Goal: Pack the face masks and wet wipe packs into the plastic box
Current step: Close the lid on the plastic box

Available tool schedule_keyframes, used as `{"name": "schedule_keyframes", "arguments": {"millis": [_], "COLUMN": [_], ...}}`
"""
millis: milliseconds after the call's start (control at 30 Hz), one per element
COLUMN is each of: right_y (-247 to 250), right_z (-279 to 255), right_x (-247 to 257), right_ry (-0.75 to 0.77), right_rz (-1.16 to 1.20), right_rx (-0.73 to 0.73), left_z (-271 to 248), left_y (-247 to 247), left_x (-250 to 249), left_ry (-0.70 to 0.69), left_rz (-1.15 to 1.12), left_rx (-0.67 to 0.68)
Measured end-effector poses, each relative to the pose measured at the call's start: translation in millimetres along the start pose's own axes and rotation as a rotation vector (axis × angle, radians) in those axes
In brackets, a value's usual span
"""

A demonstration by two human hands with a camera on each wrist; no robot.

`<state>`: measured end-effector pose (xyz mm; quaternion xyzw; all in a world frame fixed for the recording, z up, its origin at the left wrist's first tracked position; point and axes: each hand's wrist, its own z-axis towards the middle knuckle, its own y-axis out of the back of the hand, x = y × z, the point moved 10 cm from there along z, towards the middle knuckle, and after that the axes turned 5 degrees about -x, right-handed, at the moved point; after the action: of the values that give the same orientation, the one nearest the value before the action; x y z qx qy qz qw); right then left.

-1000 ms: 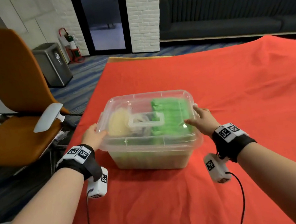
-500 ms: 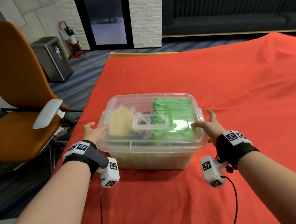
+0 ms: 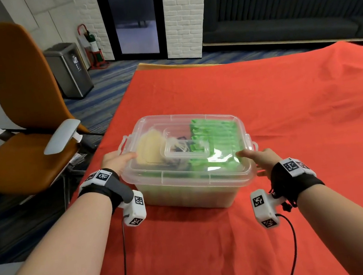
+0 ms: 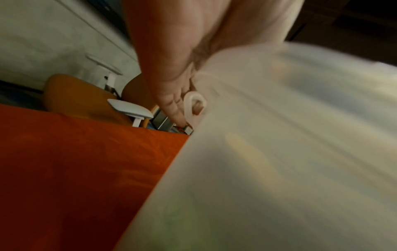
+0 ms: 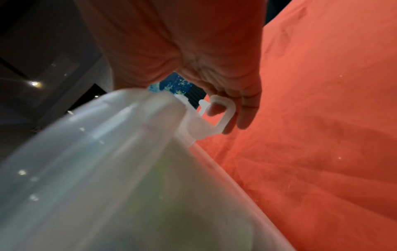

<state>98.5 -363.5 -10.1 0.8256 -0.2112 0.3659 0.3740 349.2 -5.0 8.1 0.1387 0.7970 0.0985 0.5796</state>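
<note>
The clear plastic box [image 3: 190, 190] stands on the red cloth with its lid [image 3: 206, 165] on. Green wet wipe packs [image 3: 212, 132] fill its right half and beige face masks [image 3: 149, 147] lie on the left, with tangled ear loops between them. My left hand [image 3: 118, 159] is at the box's left end, thumb on the lid, fingers [image 4: 171, 108] against the left latch [image 4: 194, 108]. My right hand [image 3: 260, 156] is at the right end, thumb on the lid, fingers [image 5: 247, 112] hooked behind the right latch [image 5: 221, 115].
The red cloth [image 3: 291, 121] covers the table, whose left edge runs just beside the box. An orange office chair [image 3: 21, 128] stands close on the left, with a steel bin [image 3: 69, 69] behind it. A dark sofa [image 3: 289, 27] lines the far wall.
Both hands have slid from pressing the lid's side edges down onto the side latches. The box has turned slightly on the cloth.
</note>
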Motion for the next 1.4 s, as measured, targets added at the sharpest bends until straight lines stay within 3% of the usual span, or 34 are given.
{"name": "schedule_keyframes", "arguments": {"millis": [200, 400, 500, 600, 733, 967, 1133, 1267, 1400], "right_y": [4.3, -2.0, -4.9, -3.9, -1.9, -1.4, 4.2, 6.2, 7.1], "right_z": [-2.8, -20.1, -22.6, -20.5, -8.3, -9.5, -11.5, -11.7, -15.0], "right_x": [21.5, 39.8, 39.4, 26.8, 10.7, 21.5, 24.2, 14.5, 24.4], "right_ry": [0.135, 0.248, 0.27, 0.238, 0.105, 0.071, 0.088, 0.085, 0.172], "right_rz": [-0.158, -0.388, -0.391, -0.323, 0.027, 0.248, 0.311, 0.241, -0.145], "right_rx": [-0.099, -0.135, -0.158, -0.153, -0.108, -0.065, -0.082, -0.091, -0.042], "left_z": [-15.8, -11.1, -7.4, 1.2, 6.5, 4.7, 2.8, 4.9, 2.8], "left_y": [3.2, 3.4, 3.5, 0.1, -10.8, -9.9, -11.6, -14.1, -17.9], "left_x": [-23.4, -23.6, -21.3, -11.4, 3.2, 17.7, 25.7, 21.8, 8.8], "left_ry": [-0.191, -0.197, -0.196, -0.15, -0.041, -0.033, -0.034, -0.058, -0.087], "left_rz": [0.166, 0.284, 0.278, 0.271, 0.13, -0.031, -0.096, -0.053, 0.006], "left_rx": [-0.038, -0.056, -0.066, -0.03, 0.067, -0.033, -0.013, -0.007, 0.076]}}
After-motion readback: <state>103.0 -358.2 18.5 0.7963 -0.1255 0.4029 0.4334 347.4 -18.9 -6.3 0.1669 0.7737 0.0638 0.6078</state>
